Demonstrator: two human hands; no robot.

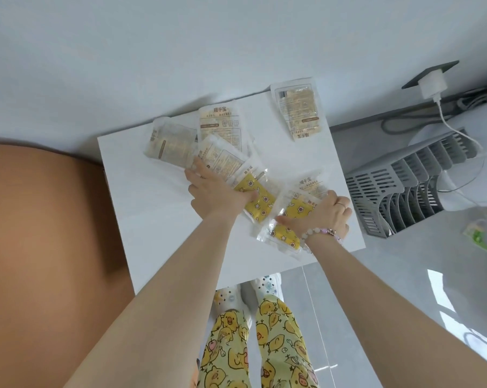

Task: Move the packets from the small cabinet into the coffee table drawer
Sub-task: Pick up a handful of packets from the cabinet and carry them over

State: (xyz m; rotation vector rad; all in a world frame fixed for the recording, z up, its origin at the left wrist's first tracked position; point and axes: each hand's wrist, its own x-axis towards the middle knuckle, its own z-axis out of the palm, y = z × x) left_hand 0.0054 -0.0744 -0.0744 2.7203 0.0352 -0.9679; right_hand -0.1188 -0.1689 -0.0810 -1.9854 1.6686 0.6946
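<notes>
Nearest you, your 2 bare forearms reach away from the lower edge, above legs in duck-print trousers [264, 345] at 6 o'clock. In the centre is a white bench [141, 219], and clear-wrapped packets [222, 127] are scattered over its top.

Your left hand [217, 191] lies palm down just left of centre. Its fingers spread toward 10 o'clock and press on a fan of overlapping packets. Its thumb lies across a yellow star-print packet [260, 204].

Your right hand [320, 217], toward 4 o'clock from centre, rests on more overlapping packets. Its thumb stretches toward 9 o'clock over a second yellow packet [285, 233]. The knuckles are raised and the fingers bend down on the far side, so you cannot tell whether they grip anything. A bead bracelet [320, 233] circles that wrist, and 1 finger carries a ring [340, 203]. The hands are apart, with the yellow star-print packet between them.

A lone packet [297, 110] lies at 1 o'clock near the far edge of the bench, well apart from the rest, its print upside down to you.

At 9 o'clock a rounded brown surface [40, 233] sits beside the bench. At 3 o'clock is a grey slotted rack [405, 191]. At 2 o'clock a white charger [433, 82] is plugged into a dark socket, its cable trailing down.
</notes>
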